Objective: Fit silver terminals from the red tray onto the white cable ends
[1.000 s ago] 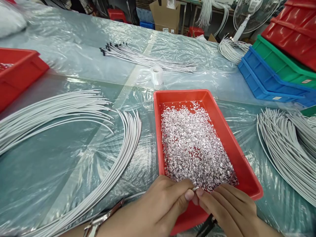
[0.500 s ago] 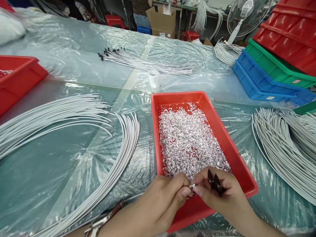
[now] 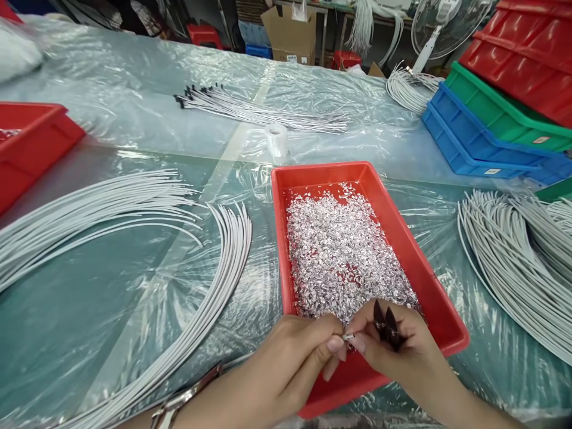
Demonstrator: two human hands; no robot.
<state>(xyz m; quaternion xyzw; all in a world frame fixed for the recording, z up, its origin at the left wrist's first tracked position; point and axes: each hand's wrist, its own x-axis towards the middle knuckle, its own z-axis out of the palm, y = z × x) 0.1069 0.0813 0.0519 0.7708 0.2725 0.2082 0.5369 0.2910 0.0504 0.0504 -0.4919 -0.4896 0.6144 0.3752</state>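
My left hand and my right hand meet over the near end of a red tray heaped with small shiny metal pieces. Both pinch one tiny metal piece between thumb and forefinger. A white cable end seems to run under my left hand to that piece. In my right hand there is also a dark pointed cutter, its tips sticking up between the fingers. A metal watch band is on my left wrist.
Curved bundles of white cables lie left, beside the tray and right. A tape roll and black-tipped cables lie farther back. Another red tray stands at left; stacked blue, green and red trays at back right.
My right hand turned so the dark cutter's tips now point up between its fingers; a second ago the tool hung below the hand. Both hands stayed pinched on the small piece.
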